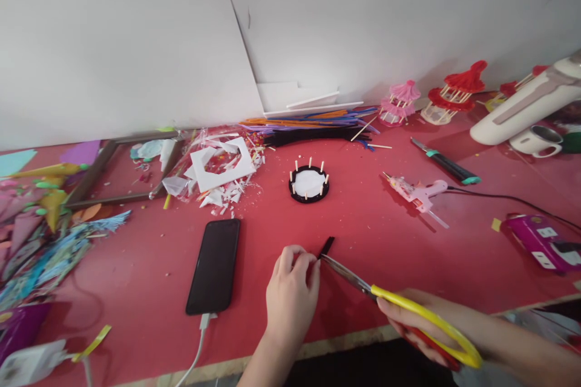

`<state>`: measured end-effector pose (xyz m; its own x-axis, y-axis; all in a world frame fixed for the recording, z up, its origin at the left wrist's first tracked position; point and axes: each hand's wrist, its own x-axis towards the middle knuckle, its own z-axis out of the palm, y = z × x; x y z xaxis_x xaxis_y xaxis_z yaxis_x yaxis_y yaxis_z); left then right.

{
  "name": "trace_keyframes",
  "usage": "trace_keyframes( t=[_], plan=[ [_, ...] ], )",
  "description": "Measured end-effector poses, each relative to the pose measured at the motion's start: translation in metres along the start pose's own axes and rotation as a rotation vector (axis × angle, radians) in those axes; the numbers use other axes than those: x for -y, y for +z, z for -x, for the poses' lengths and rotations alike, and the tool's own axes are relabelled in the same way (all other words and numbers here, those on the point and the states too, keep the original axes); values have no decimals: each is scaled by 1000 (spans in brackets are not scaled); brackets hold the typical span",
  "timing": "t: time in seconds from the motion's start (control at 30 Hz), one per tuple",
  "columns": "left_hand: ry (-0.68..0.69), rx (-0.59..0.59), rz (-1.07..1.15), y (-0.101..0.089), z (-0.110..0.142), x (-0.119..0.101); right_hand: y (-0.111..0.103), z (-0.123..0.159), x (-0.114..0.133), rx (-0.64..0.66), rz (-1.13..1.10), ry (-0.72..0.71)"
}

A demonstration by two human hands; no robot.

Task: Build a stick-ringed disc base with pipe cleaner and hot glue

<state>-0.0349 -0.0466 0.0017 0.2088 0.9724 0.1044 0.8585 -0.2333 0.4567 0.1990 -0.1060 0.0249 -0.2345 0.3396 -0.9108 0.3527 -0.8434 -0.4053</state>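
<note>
My left hand (293,293) pinches a short piece of black pipe cleaner (327,246) over the red table, its free end sticking up to the right. In my right hand (420,320) is a pair of scissors (422,311) with one yellow and one red handle. The blade tips meet the black piece right at my left fingertips. Beyond my hands lies a round white base (310,183) with a black fuzzy rim (305,199) and several short wooden sticks standing up around it.
A black phone (213,266) with a charging cable lies left of my hands. To the right are a pink glue gun (417,191) and a utility knife (445,160). Behind lie loose pipe cleaners (313,124), foam scraps (222,164) and small pink (399,101) and red (456,94) carousel-like models.
</note>
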Motion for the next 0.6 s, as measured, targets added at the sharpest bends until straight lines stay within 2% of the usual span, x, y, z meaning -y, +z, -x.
trace_keyframes(
  t=[0.13, 0.33, 0.5, 0.6],
  plan=[
    [-6, -2, -6, 0, 0, 0, 3, -1, 5, -21, 14, -45],
    [-3, -12, -9, 0, 1, 0, 1, 2, 6, -97, 325, -43],
    [-2, -13, -5, -1, 0, 0, -1, 6, 8, -113, 321, -185],
    [4, -18, -5, -2, 0, 0, -2, -1, 1, -190, 391, -224]
  ],
)
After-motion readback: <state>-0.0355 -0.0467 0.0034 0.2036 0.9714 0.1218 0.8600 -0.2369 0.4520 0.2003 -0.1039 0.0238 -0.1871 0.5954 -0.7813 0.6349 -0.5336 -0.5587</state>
